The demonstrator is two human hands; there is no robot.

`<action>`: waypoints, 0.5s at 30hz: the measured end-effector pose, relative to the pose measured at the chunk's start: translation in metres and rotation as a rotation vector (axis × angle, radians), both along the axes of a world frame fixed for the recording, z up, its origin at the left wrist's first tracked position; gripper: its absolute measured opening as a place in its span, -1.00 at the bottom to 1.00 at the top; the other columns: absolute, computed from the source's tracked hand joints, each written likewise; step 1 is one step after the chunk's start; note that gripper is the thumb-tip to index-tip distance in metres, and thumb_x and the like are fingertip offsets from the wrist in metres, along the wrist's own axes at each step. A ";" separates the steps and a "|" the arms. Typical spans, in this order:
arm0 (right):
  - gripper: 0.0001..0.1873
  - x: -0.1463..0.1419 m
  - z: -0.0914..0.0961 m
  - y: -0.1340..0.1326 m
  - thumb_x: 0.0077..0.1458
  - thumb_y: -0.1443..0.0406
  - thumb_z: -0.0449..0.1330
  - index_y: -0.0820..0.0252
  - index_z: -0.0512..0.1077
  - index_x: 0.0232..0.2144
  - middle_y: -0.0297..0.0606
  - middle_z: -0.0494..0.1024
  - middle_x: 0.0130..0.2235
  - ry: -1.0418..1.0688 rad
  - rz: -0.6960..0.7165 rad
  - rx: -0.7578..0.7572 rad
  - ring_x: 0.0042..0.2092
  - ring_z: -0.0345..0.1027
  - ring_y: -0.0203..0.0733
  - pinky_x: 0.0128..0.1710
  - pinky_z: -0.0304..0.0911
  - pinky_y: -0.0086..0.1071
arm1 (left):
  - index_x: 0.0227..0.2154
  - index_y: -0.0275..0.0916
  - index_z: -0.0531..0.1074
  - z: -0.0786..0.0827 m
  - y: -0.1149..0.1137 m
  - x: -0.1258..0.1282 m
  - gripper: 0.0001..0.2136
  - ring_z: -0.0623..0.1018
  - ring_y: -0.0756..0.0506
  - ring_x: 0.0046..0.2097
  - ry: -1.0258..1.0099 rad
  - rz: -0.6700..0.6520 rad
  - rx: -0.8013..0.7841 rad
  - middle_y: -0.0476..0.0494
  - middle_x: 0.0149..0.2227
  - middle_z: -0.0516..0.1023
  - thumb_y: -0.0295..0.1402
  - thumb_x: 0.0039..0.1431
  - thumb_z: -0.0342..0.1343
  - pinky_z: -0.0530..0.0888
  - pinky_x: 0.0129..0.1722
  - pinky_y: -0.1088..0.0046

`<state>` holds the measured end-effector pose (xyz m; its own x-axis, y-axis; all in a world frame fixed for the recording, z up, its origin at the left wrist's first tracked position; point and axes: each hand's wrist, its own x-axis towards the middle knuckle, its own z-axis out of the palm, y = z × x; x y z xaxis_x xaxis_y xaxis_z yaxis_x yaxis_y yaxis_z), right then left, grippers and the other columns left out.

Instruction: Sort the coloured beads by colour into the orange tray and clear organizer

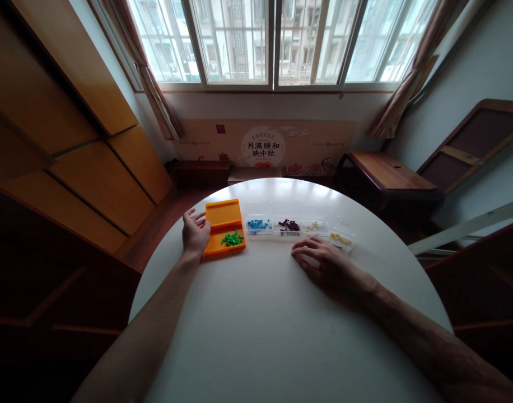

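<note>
Against the left side of an open orange box (223, 249) rests my left hand (194, 232). Its thumb touches the box edge and its other fingers are spread. Small green pieces (232, 238) lie in the box's near half; the lid half (223, 212) is folded back. My right hand (319, 263) lies palm down on the white table, fingers loosely stretched, with nothing visible in it. Just beyond it stand clear plastic boxes with blue pieces (259, 225), dark brown pieces (289, 225), pale yellow pieces (312, 226) and yellow pieces (340, 239). The right hand partly covers the nearest ones.
The round white table (248, 336) has its curved far edge just past the boxes. Beyond it are a printed cardboard panel (223, 140) under the window and a wooden stool or bench (391, 170) at right. Orange-brown cabinets (126, 162) stand at left.
</note>
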<state>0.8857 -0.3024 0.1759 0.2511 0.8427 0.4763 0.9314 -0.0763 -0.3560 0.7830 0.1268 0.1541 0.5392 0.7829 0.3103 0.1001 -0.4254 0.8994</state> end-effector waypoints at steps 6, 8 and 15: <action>-0.76 0.000 -0.001 0.000 0.41 0.29 0.23 0.01 0.59 0.07 -0.14 0.67 0.10 0.004 -0.007 -0.014 0.08 0.56 0.02 0.10 0.58 -0.03 | 0.22 -0.21 0.38 0.004 -0.002 -0.002 -0.46 0.70 -0.11 -0.06 -0.106 0.015 -0.066 -0.36 0.29 0.54 -0.49 0.14 0.23 0.66 0.04 0.30; -0.76 0.000 0.000 0.000 0.42 0.29 0.22 0.02 0.59 0.07 -0.14 0.66 0.10 0.005 -0.005 -0.013 0.08 0.56 0.02 0.11 0.57 -0.03 | 0.19 -0.23 0.43 0.008 -0.004 -0.002 -0.46 0.69 -0.13 0.01 -0.168 0.019 -0.140 -0.35 0.28 0.55 -0.50 0.11 0.22 0.65 0.06 0.30; -0.77 -0.001 0.002 -0.001 0.42 0.29 0.23 0.03 0.59 0.06 -0.14 0.67 0.10 -0.001 -0.011 -0.017 0.09 0.56 0.02 0.11 0.57 -0.03 | -0.14 -0.25 0.53 0.028 -0.010 -0.004 -0.71 0.67 -0.13 -0.10 -0.196 0.073 -0.249 -0.18 -0.11 0.68 -0.35 0.13 0.02 0.63 -0.09 0.38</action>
<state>0.8850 -0.3035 0.1777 0.2600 0.8478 0.4623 0.9308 -0.0926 -0.3537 0.7789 0.1169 0.1821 0.4281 0.8820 0.1971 -0.0633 -0.1883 0.9801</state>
